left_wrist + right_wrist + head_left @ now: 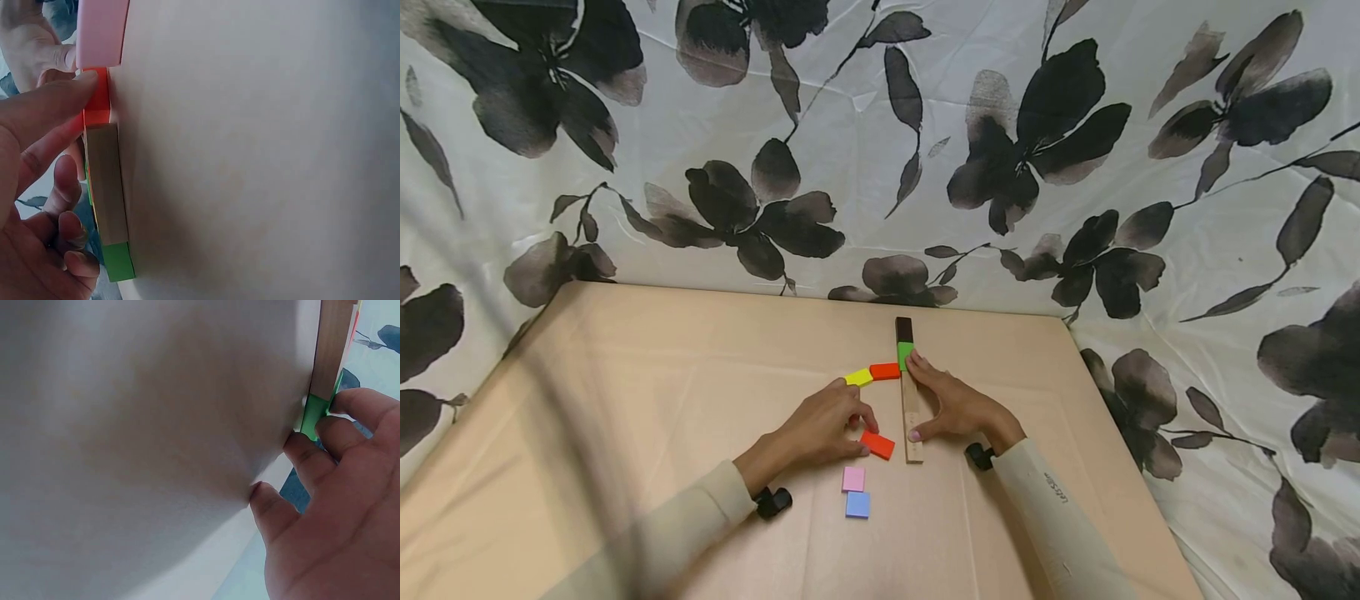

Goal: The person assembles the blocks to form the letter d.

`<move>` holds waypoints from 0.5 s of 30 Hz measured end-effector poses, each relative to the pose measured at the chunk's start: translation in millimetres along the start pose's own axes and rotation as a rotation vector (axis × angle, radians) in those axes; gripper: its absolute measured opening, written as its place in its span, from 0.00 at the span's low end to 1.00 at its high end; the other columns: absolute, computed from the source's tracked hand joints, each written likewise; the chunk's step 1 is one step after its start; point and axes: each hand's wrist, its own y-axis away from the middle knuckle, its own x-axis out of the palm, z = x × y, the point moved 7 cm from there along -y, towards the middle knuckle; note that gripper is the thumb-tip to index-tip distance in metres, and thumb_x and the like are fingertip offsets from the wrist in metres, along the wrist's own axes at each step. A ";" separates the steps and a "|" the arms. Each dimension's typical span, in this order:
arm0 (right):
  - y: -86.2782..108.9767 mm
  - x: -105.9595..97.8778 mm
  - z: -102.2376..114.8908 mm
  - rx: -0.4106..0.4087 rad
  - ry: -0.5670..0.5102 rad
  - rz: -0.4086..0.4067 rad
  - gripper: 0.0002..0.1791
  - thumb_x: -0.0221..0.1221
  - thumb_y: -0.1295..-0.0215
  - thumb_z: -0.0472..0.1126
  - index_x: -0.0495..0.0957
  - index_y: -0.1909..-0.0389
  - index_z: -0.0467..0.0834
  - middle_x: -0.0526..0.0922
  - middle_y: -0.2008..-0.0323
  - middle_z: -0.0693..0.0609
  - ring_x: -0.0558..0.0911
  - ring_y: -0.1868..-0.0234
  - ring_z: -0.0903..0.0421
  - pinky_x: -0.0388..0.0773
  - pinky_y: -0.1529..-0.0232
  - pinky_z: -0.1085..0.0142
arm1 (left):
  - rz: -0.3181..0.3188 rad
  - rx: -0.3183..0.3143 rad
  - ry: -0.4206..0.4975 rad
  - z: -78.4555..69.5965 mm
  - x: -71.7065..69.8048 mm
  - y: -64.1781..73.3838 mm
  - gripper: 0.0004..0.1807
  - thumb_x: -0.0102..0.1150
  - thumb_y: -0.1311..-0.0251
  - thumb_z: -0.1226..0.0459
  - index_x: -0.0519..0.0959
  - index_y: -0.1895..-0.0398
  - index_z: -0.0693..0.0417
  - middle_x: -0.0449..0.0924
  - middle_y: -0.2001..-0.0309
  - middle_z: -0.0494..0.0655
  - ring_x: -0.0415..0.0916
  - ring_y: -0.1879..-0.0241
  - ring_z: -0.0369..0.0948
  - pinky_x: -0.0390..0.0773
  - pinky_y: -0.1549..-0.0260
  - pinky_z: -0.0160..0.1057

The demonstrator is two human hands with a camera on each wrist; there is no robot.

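A wooden strip (909, 404) lies lengthwise on the table, with a green block (905, 357) and then a black block (904, 330) at its far end. My right hand (958, 406) rests along its right side, fingertips at the green block and thumb on the wood near its lower part. Left of the strip, my left hand (827, 423) pinches a red-orange block (878, 446) between thumb and finger. Another red block (885, 372) reaches leftward from beside the green one, end to end with a yellow block (859, 377), partly behind the left hand.
A pink block (853, 479) and a blue block (858, 505) lie one below the other, nearer me than the left hand. The tan table (737, 333) meets floral cloth (865, 200) at its back and side edges. A dark blurred band crosses the left foreground.
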 end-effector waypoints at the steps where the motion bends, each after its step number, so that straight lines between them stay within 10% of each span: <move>1: 0.0 -0.2 0.3 0.002 -0.002 0.001 0.71 0.82 0.50 0.53 0.44 0.13 0.46 0.36 0.12 0.50 0.41 0.12 0.43 0.38 0.16 0.39 | -0.001 -0.003 -0.002 0.4 0.2 0.9 0.10 0.81 0.47 0.53 0.90 0.62 0.37 0.75 0.68 0.40 0.64 0.60 0.36 0.68 0.66 0.34; 15: -0.9 1.1 -2.1 -0.003 0.007 0.008 0.72 0.82 0.50 0.54 0.43 0.13 0.47 0.36 0.12 0.50 0.41 0.12 0.43 0.38 0.16 0.39 | -0.017 -0.015 -0.009 2.2 -0.9 8.6 0.12 0.82 0.49 0.50 0.89 0.64 0.36 0.73 0.70 0.39 0.63 0.60 0.35 0.67 0.67 0.33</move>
